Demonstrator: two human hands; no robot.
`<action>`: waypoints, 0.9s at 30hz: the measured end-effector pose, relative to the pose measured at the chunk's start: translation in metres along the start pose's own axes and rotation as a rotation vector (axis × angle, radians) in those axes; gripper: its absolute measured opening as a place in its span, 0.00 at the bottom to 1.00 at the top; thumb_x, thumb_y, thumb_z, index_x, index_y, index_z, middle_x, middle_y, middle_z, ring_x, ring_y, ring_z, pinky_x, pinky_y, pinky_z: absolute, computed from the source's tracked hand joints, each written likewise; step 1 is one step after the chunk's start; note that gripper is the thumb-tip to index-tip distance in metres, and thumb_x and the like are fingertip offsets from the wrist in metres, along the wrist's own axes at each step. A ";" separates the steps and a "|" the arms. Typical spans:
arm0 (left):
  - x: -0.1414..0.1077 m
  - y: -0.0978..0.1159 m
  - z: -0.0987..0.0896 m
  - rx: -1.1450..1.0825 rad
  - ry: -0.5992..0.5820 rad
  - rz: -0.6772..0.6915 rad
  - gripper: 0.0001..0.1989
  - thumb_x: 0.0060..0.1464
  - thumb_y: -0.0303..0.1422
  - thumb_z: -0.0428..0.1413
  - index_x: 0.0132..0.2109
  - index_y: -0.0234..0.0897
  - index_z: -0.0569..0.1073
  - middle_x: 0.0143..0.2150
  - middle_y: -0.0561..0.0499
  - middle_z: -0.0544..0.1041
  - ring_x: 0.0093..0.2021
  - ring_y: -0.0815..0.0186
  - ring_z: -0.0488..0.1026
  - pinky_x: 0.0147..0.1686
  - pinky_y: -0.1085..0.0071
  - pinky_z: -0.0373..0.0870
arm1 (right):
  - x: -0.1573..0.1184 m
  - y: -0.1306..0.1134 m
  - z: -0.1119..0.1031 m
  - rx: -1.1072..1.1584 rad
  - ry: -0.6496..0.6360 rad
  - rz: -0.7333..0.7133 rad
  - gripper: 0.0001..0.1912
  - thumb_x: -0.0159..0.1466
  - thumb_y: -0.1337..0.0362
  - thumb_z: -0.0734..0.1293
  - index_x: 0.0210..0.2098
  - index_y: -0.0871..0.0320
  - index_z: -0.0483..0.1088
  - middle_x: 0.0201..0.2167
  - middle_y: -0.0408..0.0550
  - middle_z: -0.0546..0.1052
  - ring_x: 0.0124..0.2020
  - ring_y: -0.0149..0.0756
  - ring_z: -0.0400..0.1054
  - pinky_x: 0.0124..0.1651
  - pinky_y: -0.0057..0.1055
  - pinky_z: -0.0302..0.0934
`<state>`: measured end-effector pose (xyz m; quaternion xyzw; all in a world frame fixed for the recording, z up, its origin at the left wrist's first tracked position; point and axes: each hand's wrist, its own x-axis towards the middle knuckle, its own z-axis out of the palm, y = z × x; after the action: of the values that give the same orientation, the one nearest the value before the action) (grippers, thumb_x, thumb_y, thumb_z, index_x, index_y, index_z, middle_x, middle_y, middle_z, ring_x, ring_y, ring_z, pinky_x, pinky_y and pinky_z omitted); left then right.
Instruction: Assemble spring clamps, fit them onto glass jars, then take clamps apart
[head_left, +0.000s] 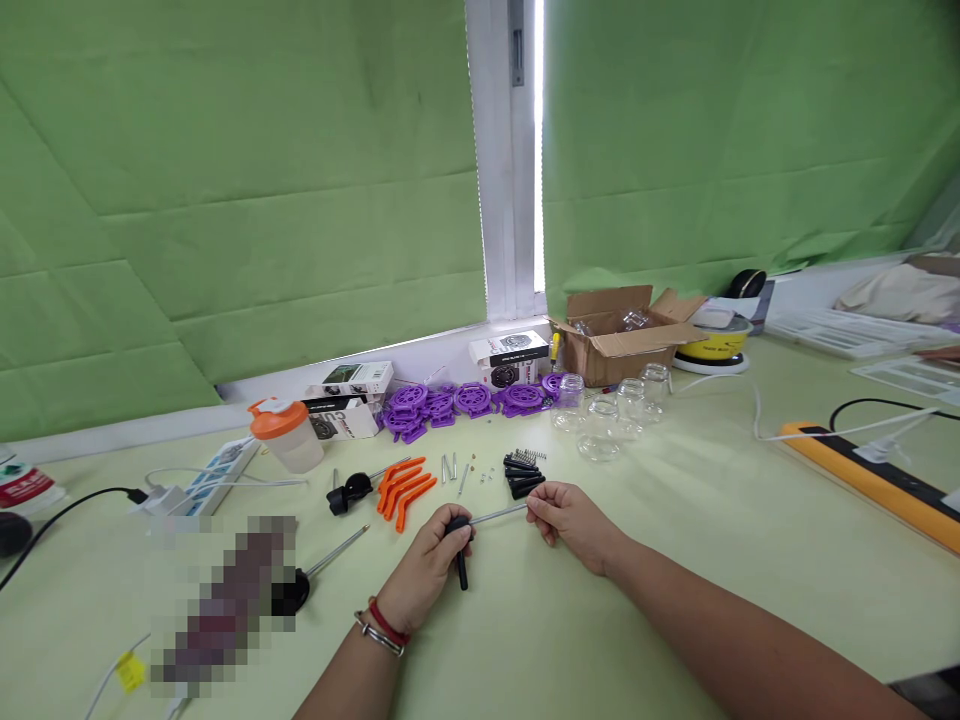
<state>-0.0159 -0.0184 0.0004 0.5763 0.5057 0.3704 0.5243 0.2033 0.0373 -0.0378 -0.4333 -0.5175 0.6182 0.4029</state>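
Observation:
My left hand (442,550) is closed round a black plastic piece (462,568) with a short stem pointing down. A thin metal rod (499,514) runs out of that piece to the right. At the rod's far end, the fingertips of my right hand (566,520) are pinched together; they hide the tip and any small part there. Just beyond my right hand lie several black handles (523,476) and coil springs (531,455). Orange bent levers (405,492) rest past my left hand, beside small metal pins (448,467). Another black piece with a rod (337,550) lies to the left.
Purple plastic wheels (472,400) line the back near printed boxes (341,415). Clear plastic cups (602,415) stand before an open cardboard box (626,345). An orange-lidded cup (289,435) and a power strip (225,470) are at left, an orange power strip (870,480) at right.

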 end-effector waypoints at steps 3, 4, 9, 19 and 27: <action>0.000 0.000 0.000 -0.009 -0.002 -0.001 0.11 0.54 0.39 0.49 0.42 0.37 0.65 0.34 0.52 0.68 0.34 0.69 0.64 0.37 0.72 0.61 | -0.001 0.001 0.000 -0.002 -0.001 0.001 0.14 0.55 0.54 0.66 0.26 0.60 0.64 0.22 0.42 0.70 0.17 0.23 0.56 0.19 0.24 0.52; 0.000 0.000 0.000 -0.008 -0.007 -0.003 0.11 0.54 0.39 0.49 0.42 0.37 0.64 0.34 0.52 0.68 0.34 0.69 0.64 0.36 0.72 0.61 | 0.000 0.001 0.000 -0.003 -0.005 0.001 0.14 0.55 0.54 0.66 0.26 0.60 0.63 0.22 0.42 0.70 0.17 0.23 0.56 0.19 0.24 0.51; -0.001 0.001 -0.001 0.008 -0.018 -0.006 0.11 0.55 0.38 0.49 0.42 0.38 0.64 0.34 0.52 0.68 0.34 0.69 0.64 0.37 0.72 0.61 | 0.001 0.004 -0.001 -0.020 -0.026 -0.004 0.16 0.56 0.52 0.64 0.24 0.59 0.63 0.20 0.41 0.68 0.17 0.23 0.55 0.19 0.23 0.51; -0.001 0.001 -0.001 -0.011 -0.015 -0.004 0.12 0.54 0.39 0.49 0.42 0.37 0.65 0.35 0.51 0.69 0.35 0.68 0.65 0.38 0.72 0.62 | 0.002 0.008 -0.001 -0.101 -0.053 0.000 0.19 0.60 0.50 0.60 0.23 0.59 0.63 0.14 0.38 0.63 0.15 0.23 0.52 0.19 0.23 0.49; -0.002 0.005 0.000 -0.007 -0.004 -0.022 0.13 0.53 0.39 0.50 0.43 0.37 0.65 0.34 0.51 0.68 0.34 0.69 0.65 0.38 0.72 0.63 | 0.001 0.005 0.002 -0.148 -0.064 -0.002 0.20 0.61 0.49 0.58 0.22 0.58 0.61 0.14 0.37 0.61 0.14 0.23 0.50 0.18 0.23 0.47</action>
<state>-0.0154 -0.0201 0.0058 0.5698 0.5096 0.3651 0.5313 0.2005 0.0370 -0.0425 -0.4415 -0.5749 0.5911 0.3537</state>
